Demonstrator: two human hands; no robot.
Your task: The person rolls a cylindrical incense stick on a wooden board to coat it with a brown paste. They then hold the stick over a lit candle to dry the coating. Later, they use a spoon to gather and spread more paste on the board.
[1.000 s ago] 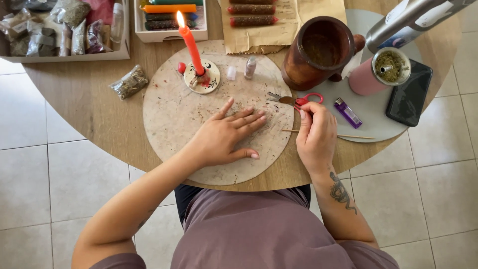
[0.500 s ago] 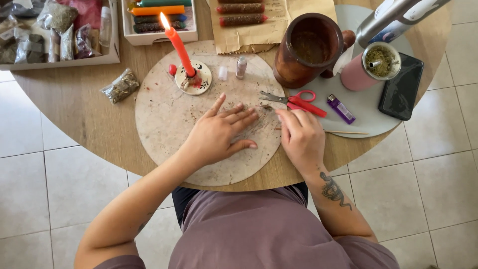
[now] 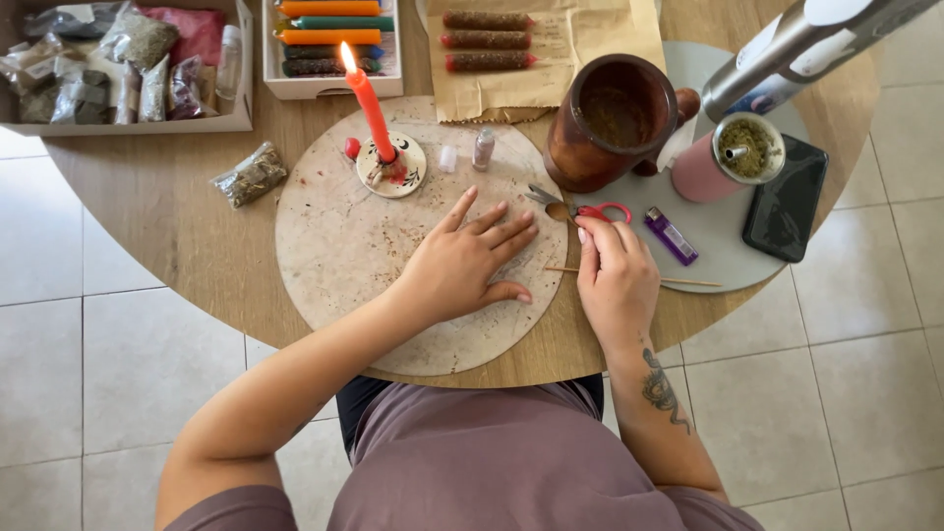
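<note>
From the head view, the left hand (image 3: 462, 261) lies open and flat, fingers spread, palm down on the round stone board (image 3: 344, 246) on the counter (image 3: 167, 226). The right hand (image 3: 615, 275) is loosely curled, fingertips resting on a thin wooden stick (image 3: 688, 282) just below the red-handled scissors (image 3: 580, 206). A lit red candle (image 3: 369, 103) stands upright at the board's far edge.
</note>
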